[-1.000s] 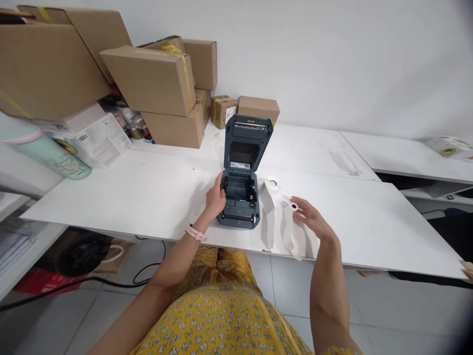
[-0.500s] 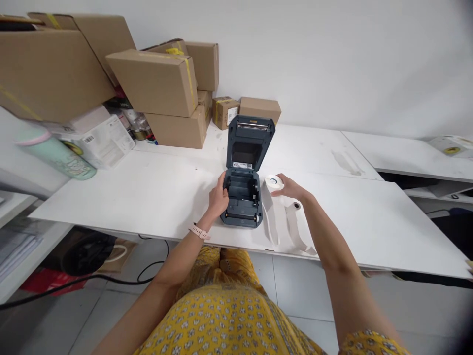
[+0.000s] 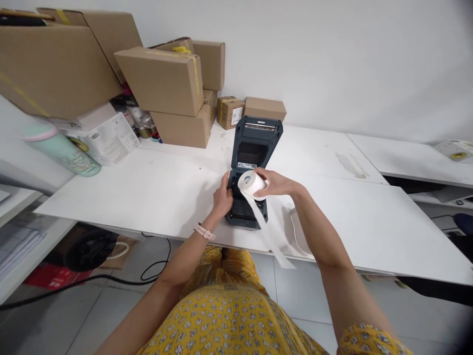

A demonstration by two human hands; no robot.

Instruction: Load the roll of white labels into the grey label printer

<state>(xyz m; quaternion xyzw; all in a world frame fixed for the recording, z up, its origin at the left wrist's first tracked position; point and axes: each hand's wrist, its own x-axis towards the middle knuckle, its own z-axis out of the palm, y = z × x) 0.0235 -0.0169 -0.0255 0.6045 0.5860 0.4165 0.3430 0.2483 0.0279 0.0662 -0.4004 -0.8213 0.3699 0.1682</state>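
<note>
A dark blue label printer (image 3: 254,148) stands open on the white table (image 3: 148,192), its lid tilted up and back. My right hand (image 3: 275,183) is closed around a white paper roll (image 3: 250,184) and holds it just above the printer's open bay. A loose strip of paper (image 3: 271,236) trails from the roll over the table's front edge. My left hand (image 3: 222,198) grips the printer's left side; a pale watch band sits on that wrist. A second paper strip (image 3: 295,236) lies on the table under my right forearm.
Cardboard boxes (image 3: 162,81) are stacked at the back left against the wall. A green bottle (image 3: 62,150) and a white carton (image 3: 103,138) lie left of them. A tape roll (image 3: 458,155) rests on the far right table. Cables run across the floor below.
My right hand moved from the near roll to the far roll, picked it up and carried it left over the printer's bay. The left hand stayed on the printer.
</note>
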